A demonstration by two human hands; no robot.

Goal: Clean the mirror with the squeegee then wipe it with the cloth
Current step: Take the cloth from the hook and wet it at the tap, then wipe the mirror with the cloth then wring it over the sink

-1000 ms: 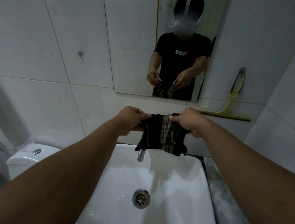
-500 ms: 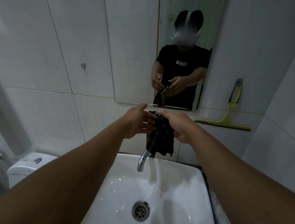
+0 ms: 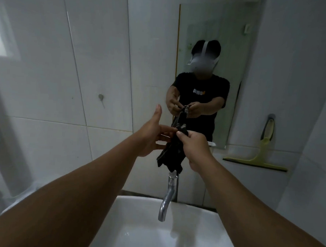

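One view only, from the head camera, takes in a white-tiled bathroom wall [image 3: 48, 81] with a mirror [image 3: 208, 41] mounted at about 1 o'clock. At 6 o'clock sits a white sink [image 3: 135, 225], its basin holding nothing that can be made out, with a chrome tap [image 3: 169, 196] curving over its back rim. At 3 o'clock a yellow-green squeegee [image 3: 259, 157] hangs on the wall just right of the mirror's lower corner, blade down and level. Near the centre, above the tap, the right hand [image 3: 194, 151] has its grip pinching the top of a dark striped cloth [image 3: 173, 153], which hangs bunched below the mirror's bottom edge. The left hand [image 3: 152, 137] has its grip spread, fingertips [image 3: 172, 131] touching the cloth's upper edge.
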